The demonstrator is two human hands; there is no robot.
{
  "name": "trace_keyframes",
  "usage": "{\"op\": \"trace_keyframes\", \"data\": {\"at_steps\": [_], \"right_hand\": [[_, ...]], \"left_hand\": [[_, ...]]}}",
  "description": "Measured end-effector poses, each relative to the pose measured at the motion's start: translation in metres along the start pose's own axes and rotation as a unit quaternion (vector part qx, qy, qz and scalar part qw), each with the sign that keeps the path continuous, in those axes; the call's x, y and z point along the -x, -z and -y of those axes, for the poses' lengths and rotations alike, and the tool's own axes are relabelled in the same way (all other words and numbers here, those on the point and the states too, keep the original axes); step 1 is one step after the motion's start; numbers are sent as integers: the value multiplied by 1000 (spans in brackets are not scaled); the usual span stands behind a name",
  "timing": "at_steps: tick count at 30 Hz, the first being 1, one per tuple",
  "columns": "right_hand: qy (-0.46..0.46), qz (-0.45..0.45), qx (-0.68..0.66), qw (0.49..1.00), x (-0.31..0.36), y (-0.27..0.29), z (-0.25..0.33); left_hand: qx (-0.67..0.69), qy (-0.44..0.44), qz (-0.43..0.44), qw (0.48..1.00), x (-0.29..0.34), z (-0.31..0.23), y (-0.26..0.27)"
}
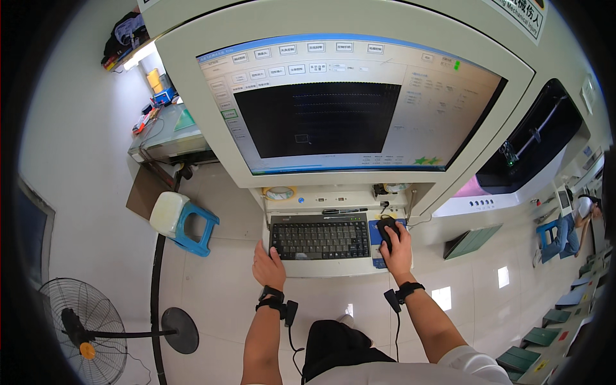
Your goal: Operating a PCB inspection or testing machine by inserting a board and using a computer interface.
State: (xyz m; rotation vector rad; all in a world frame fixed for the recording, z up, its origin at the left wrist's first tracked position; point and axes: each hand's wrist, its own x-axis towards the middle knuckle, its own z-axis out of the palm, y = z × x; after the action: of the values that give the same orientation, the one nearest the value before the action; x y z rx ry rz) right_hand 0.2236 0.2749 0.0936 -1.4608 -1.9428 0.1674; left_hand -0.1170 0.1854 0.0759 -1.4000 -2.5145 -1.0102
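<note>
My right hand (pixel 398 249) rests over a black computer mouse (pixel 386 230), which lies on a blue mouse pad (pixel 377 263). My left hand (pixel 268 265) is at the left front corner of a black keyboard (pixel 319 241), its fingers stretched along the edge and its thumb apart, holding nothing. Keyboard and mouse share a pale pull-out tray (pixel 321 270) under a large screen (pixel 449 122). A software window with a black field (pixel 321 119) and rows of buttons fills the screen. A pen (pixel 343 211) lies behind the keyboard.
Rolls of tape (pixel 280 192) sit on the ledge under the screen. To the left are a blue-and-white stool (pixel 196 224), a standing fan (pixel 86 333) and a side table (pixel 170 131). A machine window (pixel 532 144) is at right. Another person (pixel 568 234) sits far right.
</note>
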Motion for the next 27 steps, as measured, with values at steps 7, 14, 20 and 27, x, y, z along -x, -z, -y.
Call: {"op": "trace_keyframes", "data": {"at_steps": [7,14,20,27], "right_hand": [[2,0,17,1000,-1,1,1],[-10,13,0,1000,-2,1,0],[-6,22,-2,1000,-2,1,-1],[1,15,1,1000,0,2,7]], "left_hand": [[6,5,2,1000,0,2,-2],[4,2,-7,1000,1,6,-6],[11,-2,-9,1000,3,3,-4],[13,9,5,1000,2,9,2]]}}
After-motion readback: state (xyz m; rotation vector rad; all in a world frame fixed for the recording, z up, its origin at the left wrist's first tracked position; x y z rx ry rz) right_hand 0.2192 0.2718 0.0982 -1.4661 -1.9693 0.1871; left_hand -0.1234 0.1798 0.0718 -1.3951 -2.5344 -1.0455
